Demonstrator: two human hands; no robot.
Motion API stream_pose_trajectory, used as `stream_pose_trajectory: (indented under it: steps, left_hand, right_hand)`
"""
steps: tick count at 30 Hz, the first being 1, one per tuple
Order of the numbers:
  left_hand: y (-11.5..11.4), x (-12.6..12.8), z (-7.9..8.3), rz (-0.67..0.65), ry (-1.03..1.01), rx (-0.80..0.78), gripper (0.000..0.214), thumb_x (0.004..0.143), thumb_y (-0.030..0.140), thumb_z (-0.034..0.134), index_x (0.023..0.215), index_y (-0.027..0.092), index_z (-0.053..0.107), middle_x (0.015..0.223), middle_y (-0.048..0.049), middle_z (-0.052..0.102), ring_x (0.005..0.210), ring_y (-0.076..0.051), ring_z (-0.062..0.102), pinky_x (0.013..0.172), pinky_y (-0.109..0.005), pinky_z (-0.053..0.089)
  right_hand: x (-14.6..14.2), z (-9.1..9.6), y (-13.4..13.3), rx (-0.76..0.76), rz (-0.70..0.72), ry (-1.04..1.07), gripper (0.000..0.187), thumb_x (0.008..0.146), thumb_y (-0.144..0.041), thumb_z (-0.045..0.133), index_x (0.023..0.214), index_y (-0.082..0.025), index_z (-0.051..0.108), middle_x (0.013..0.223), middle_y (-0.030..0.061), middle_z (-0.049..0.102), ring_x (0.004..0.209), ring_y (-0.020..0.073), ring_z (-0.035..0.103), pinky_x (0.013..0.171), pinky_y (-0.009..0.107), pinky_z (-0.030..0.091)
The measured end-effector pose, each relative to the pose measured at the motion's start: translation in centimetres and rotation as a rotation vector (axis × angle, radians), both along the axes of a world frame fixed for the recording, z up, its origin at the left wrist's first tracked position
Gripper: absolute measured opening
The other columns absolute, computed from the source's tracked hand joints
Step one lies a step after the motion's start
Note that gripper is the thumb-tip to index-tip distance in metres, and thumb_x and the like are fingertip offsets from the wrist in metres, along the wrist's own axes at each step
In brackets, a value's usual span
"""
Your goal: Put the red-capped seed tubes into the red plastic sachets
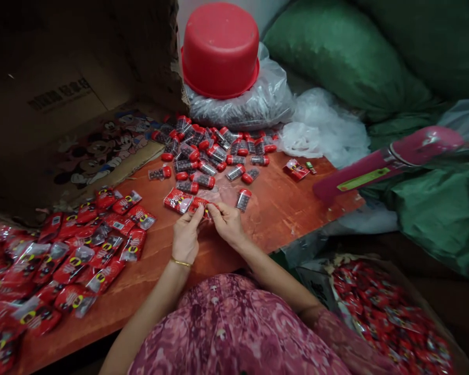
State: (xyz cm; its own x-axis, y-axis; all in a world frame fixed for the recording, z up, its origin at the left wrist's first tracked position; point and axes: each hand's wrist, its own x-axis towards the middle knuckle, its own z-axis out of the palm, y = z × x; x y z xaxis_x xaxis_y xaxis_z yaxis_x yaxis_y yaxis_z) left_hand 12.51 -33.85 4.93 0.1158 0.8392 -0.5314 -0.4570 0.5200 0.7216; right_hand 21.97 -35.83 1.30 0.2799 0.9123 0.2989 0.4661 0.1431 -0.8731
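L hand (186, 235) & R hand (228, 224) both pinch a red pkt (196, 202), ctr of frame. Red-capped vials (217, 154) heaped just above; other pkts (74, 263) piled lower L.

Workshop: heaped red packets (72, 263), bulging green sacks (347, 57).

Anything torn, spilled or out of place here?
Yes: the cardboard box on the left has a ragged, torn-looking edge by the upturned red basin. Also, one red packet lies near the table's right end, well apart from the packet pile on the left.
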Motion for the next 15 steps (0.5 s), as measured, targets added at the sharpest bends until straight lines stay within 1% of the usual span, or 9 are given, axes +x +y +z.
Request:
stream_pose_trajectory:
  steps: [2,4,5,7,8,9,10,12,15]
  left_hand:
    - [0.3,0.2,0.1,-0.002,-0.032,-0.028,0.038,0.038,0.032,0.083,0.062,0.012,0.061,0.059,0.0024,0.064,0.053,-0.008,0.058,0.056,-0.02,0.046]
    - [0.6,0.1,0.2,0.01,-0.056,-0.061,0.035,0.041,0.029,0.083,0.064,0.013,0.061,0.06,0.0029,0.065,0.051,-0.007,0.057,0.052,-0.018,0.044]
    - [0.8,0.0,0.2,0.016,-0.061,-0.075,0.034,0.044,0.029,0.082,0.065,0.013,0.061,0.06,0.0031,0.065,0.05,-0.006,0.057,0.05,-0.017,0.043]
    - [1.0,-0.2,0.2,0.019,-0.068,-0.095,0.031,0.049,0.029,0.08,0.066,0.014,0.06,0.057,0.0032,0.064,0.048,-0.007,0.056,0.047,-0.017,0.041]
    - [1.1,-0.2,0.1,0.013,-0.073,-0.103,0.03,0.051,0.03,0.08,0.066,0.014,0.06,0.055,0.0031,0.063,0.047,-0.007,0.057,0.046,-0.017,0.041]
    - [1.1,-0.2,0.1,0.003,-0.078,-0.108,0.029,0.052,0.03,0.079,0.067,0.014,0.06,0.055,0.0029,0.063,0.047,-0.008,0.057,0.046,-0.017,0.041]
    - [1.1,-0.2,0.0,-0.008,-0.084,-0.113,0.029,0.053,0.03,0.079,0.067,0.014,0.06,0.055,0.0026,0.063,0.048,-0.008,0.057,0.047,-0.018,0.042]
    - [0.9,0.0,0.0,-0.026,-0.091,-0.124,0.03,0.053,0.03,0.079,0.068,0.014,0.06,0.056,0.002,0.064,0.048,-0.009,0.058,0.049,-0.019,0.044]
    - [0.6,0.1,0.1,-0.032,-0.083,-0.135,0.029,0.053,0.029,0.079,0.066,0.014,0.059,0.056,0.0015,0.064,0.049,-0.009,0.058,0.053,-0.02,0.046]
  right_hand:
    - [0.9,0.2,-0.3,-0.027,-0.029,-0.076,0.046,0.088,-0.046,0.033,0.055,-0.019,0.05,0.052,-0.0015,0.047,0.049,0.0106,0.043,0.05,0.023,0.033]
    - [2.5,0.7,-0.8,-0.108,-0.118,-0.21,0.048,0.089,-0.049,0.029,0.062,-0.018,0.054,0.059,0.0012,0.053,0.058,0.0126,0.049,0.055,0.024,0.035]
    - [3.4,1.0,-1.0,-0.189,-0.187,-0.296,0.048,0.089,-0.049,0.028,0.067,-0.018,0.057,0.065,0.0033,0.057,0.063,0.0143,0.052,0.058,0.024,0.036]
    - [5.1,1.4,-1.3,-0.433,-0.363,-0.482,0.047,0.087,-0.052,0.032,0.074,-0.016,0.059,0.072,0.0076,0.06,0.071,0.0181,0.055,0.061,0.026,0.036]
    - [5.8,1.6,-1.3,-0.554,-0.423,-0.565,0.047,0.086,-0.054,0.034,0.076,-0.015,0.06,0.076,0.0102,0.061,0.074,0.0204,0.056,0.061,0.028,0.036]
    - [6.3,1.6,-1.3,-0.651,-0.456,-0.636,0.047,0.084,-0.055,0.037,0.078,-0.014,0.06,0.08,0.0129,0.061,0.077,0.023,0.056,0.062,0.029,0.036]
    - [6.6,1.5,-1.2,-0.713,-0.462,-0.691,0.047,0.084,-0.055,0.039,0.081,-0.013,0.061,0.084,0.0155,0.061,0.081,0.0256,0.057,0.063,0.031,0.037]
    - [6.8,1.1,-1.0,-0.736,-0.434,-0.75,0.045,0.083,-0.052,0.043,0.088,-0.011,0.06,0.091,0.0187,0.06,0.087,0.0296,0.056,0.066,0.034,0.038]
    - [6.4,0.0,-0.6,-0.64,-0.373,-0.707,0.034,0.08,-0.041,0.05,0.094,-0.011,0.057,0.094,0.0181,0.059,0.092,0.0302,0.054,0.072,0.036,0.04]
